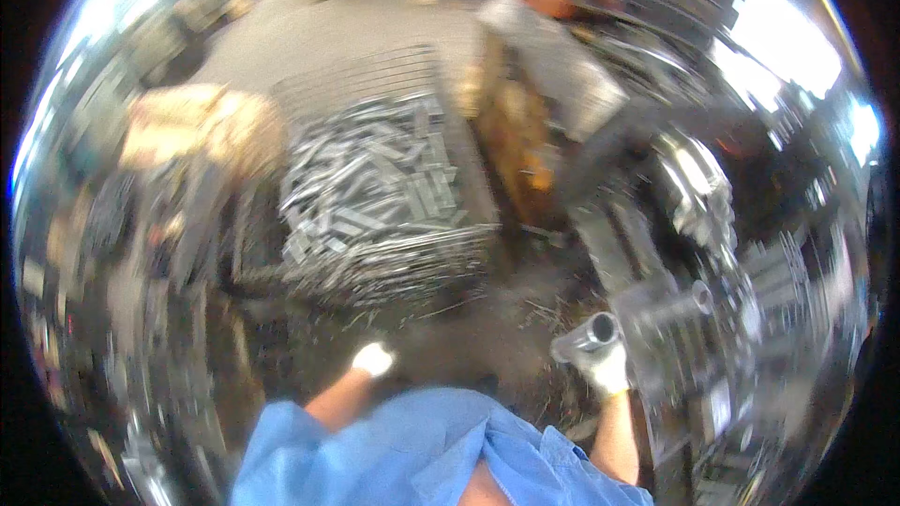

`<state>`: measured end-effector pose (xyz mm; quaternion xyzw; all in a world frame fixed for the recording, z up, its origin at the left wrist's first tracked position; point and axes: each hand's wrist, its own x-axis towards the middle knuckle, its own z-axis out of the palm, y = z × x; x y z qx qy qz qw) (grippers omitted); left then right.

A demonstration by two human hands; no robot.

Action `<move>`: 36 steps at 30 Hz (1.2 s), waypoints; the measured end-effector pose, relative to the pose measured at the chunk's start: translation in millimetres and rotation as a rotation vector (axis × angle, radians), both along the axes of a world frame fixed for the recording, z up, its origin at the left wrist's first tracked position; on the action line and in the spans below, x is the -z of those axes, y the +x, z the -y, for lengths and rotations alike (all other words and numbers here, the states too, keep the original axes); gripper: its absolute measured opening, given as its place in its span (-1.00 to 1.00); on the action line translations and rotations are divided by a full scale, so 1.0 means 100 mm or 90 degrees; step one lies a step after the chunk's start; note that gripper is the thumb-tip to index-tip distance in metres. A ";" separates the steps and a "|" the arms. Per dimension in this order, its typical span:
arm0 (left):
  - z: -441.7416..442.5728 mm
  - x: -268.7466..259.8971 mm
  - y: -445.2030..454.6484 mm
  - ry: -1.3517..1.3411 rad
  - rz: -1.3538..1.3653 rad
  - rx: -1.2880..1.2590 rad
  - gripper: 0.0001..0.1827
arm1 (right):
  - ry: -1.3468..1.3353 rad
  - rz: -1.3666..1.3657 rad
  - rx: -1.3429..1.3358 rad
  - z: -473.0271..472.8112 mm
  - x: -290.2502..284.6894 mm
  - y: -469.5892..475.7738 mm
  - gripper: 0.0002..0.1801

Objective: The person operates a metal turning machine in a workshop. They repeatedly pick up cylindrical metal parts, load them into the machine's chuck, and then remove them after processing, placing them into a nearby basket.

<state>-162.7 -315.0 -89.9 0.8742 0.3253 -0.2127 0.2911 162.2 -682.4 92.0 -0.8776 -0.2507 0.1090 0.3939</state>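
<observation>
My right hand (610,370), in a white glove, is closed around a short metal tube (585,339) whose open end points up and to the right. It is beside the metal bed of a machine (636,295). My left hand (373,360), also in a white glove, hangs low before my blue shirt; blur hides how its fingers lie, and no object shows in it. Ahead of me stands a wire mesh basket (457,232) heaped with flat metal pieces (380,169).
A lathe-like machine with a shiny round part (696,176) runs down the right side. Beyond the basket stands a cabinet or box with a pale top (562,63). Light brown sacks or wrapped bundles (204,126) are at the left. Metal shavings (555,383) lie on the floor near the machine.
</observation>
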 end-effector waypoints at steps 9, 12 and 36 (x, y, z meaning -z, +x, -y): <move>0.33 0.89 -3.73 0.016 0.061 -0.830 -0.50 | -0.199 0.007 -0.773 -3.58 0.73 -2.45 -0.37; 1.24 0.90 -4.61 0.076 0.088 -1.134 -0.52 | -0.180 0.064 -1.039 -4.21 0.61 -3.50 -0.37; 3.19 -0.19 -5.41 0.794 0.466 -1.903 -0.37 | 0.004 -0.275 -1.510 -7.81 -1.56 -6.52 -0.26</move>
